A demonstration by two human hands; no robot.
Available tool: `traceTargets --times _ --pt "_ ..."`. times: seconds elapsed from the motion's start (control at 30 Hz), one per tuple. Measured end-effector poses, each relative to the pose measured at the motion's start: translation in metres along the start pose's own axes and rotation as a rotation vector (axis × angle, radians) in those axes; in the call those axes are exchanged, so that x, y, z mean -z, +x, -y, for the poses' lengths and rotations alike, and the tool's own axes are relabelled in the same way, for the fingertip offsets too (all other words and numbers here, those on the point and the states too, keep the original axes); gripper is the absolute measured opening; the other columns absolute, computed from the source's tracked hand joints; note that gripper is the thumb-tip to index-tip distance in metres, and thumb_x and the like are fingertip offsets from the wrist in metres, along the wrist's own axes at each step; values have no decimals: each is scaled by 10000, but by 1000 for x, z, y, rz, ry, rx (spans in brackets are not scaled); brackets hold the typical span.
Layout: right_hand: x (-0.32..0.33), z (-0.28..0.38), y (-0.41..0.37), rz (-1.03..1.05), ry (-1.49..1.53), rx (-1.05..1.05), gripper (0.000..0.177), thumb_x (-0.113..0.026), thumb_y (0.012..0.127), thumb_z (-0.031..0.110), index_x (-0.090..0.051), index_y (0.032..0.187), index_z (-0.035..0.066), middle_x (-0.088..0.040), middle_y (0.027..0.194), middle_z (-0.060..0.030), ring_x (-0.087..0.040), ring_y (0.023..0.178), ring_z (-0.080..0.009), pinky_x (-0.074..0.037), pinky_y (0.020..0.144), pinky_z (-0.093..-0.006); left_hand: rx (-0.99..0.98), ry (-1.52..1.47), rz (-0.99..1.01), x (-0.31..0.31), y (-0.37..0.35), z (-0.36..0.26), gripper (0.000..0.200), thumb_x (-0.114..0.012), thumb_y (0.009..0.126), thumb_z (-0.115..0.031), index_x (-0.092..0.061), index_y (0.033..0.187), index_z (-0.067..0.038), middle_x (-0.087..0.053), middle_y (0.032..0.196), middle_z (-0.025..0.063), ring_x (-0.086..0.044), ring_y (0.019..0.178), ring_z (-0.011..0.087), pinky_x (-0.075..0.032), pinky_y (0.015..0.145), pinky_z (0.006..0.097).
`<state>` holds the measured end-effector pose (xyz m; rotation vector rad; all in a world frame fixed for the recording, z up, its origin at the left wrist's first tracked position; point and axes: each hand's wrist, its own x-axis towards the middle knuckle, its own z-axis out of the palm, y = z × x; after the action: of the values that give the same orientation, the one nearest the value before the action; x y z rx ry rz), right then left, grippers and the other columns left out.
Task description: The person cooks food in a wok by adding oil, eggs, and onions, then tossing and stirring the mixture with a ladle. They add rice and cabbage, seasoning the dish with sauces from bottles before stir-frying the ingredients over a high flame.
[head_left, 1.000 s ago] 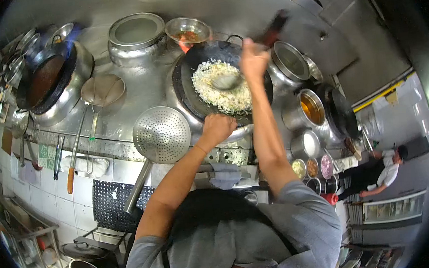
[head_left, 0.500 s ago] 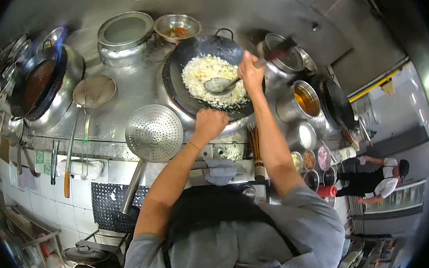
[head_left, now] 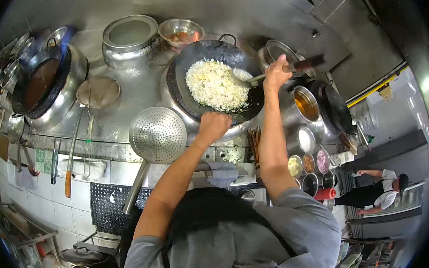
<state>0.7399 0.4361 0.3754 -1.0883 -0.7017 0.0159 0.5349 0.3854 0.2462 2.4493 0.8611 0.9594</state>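
A black wok sits on the stove ring, with a heap of fried rice with yellow bits in it. My left hand is closed at the wok's near rim, and the part under its fingers is hidden. My right hand grips the long handle of a ladle. The ladle's bowl touches the right side of the rice, while its dark handle end points off to the right past my hand.
Left of the wok lie a perforated skimmer and a mesh strainer. Behind stand a lidded pot and a metal bowl. At right are an orange-liquid pot and several ingredient tins. Another person stands far right.
My right hand has moved to the right with the ladle, whose bowl went from the middle of the rice to its right edge. My left hand stays at the wok's near rim.
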Motion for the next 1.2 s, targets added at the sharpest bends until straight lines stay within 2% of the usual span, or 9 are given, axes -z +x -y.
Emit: traceTargets --times 0.17,0.3,0.37,0.5,0.7,0.83,0.97,1.07,1.2 --pt "-1 5 15 211 155 -207 388 -579 941 275 -416 627 117 -352 477 21 -304 349 -111 -272 342 -293 27 -63 112 2 -1 0 412 -503 913 -317 -663 631 -63 -640 648 181 -630 609 366 -507 627 473" --pt "17 54 -17 -43 101 -53 424 -542 954 284 -376 600 121 -329 448 22 -310 336 -118 -254 330 -305 30 -89 112 0 2 6 418 -501 916 -322 -660 626 -66 -633 638 188 -630 608 369 -510 624 468" --pt "28 -8 -21 -117 149 -79 416 -532 959 267 -358 608 125 -339 460 19 -296 342 -107 -255 337 -306 67 -99 175 10 4 1 421 -500 917 -321 -659 623 -64 -633 637 188 -631 612 368 -511 637 466" --pt "11 48 -21 256 206 -345 438 -553 956 288 -321 613 144 -267 464 42 -234 350 -86 -216 343 -296 0 -94 123 0 2 7 417 -494 915 -317 -672 630 -70 -641 646 184 -638 608 359 -514 654 460" --pt "-22 1 -80 391 348 -209 403 -543 967 254 -346 631 147 -257 475 45 -225 351 -93 -186 341 -286 77 -19 141 0 2 -1 381 -512 881 -305 -688 622 -87 -641 627 169 -641 593 343 -512 639 454" --pt "-33 73 -47 538 174 -459 439 -532 974 295 -342 605 153 -241 462 48 -213 343 -76 -157 332 -277 31 8 113 60 -16 -40 347 -542 828 -287 -669 567 -96 -615 570 161 -616 524 339 -494 530 443" --pt "-31 86 -56 521 205 -429 455 -546 966 326 -335 601 154 -237 462 51 -217 335 -81 -183 328 -272 -66 24 -103 71 5 -55 299 -585 766 -286 -657 552 -91 -586 530 160 -588 468 332 -471 493 460" --pt "-39 27 -69 522 269 -275 425 -562 962 272 -341 624 137 -251 462 37 -235 356 -87 -215 341 -286 36 59 1 42 -6 -38 302 -586 778 -277 -655 552 -89 -593 536 156 -603 496 338 -484 508 455" --pt "-20 64 -42 526 336 -222 407 -547 969 232 -382 613 126 -304 463 47 -258 350 -73 -226 331 -261 30 79 -24 40 -84 -50 304 -576 798 -269 -644 552 -103 -606 551 142 -618 508 319 -501 515 437"
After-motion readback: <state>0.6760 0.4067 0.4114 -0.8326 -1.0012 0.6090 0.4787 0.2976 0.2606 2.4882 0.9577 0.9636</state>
